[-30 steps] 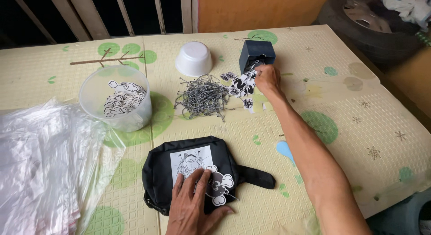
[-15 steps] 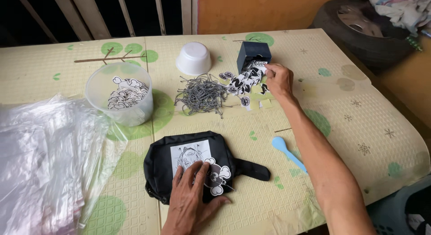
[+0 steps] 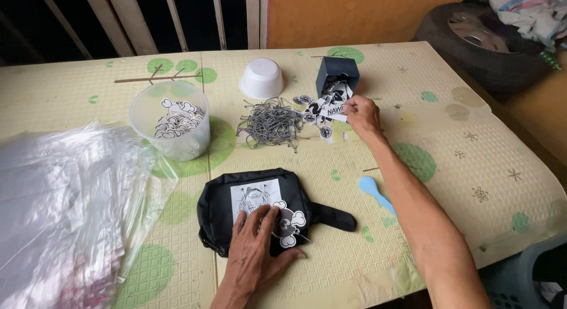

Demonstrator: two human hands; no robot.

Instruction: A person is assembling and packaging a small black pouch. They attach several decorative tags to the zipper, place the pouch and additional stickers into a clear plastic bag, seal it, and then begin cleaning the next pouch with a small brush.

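Black pouch (image 3: 260, 211) lies flat on the yellow mat (image 3: 449, 167), pressed under the left hand (image 3: 254, 256) with fingers spread. Right hand (image 3: 361, 115) pinches a printed tag (image 3: 328, 111) from the pile beside the dark box (image 3: 336, 76).

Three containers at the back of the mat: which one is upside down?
The small white bowl, resting rim-down between the other two. The clear plastic tub stands upright holding cut-outs, and the dark blue box lies tipped, spilling tags.

The left hand (image 3: 255, 250) is lying flat, palm down, fingers spread, on the black pouch (image 3: 248, 208). The right arm is reaching far beyond the pouch, its right hand (image 3: 361, 115) pinching with curled fingers.
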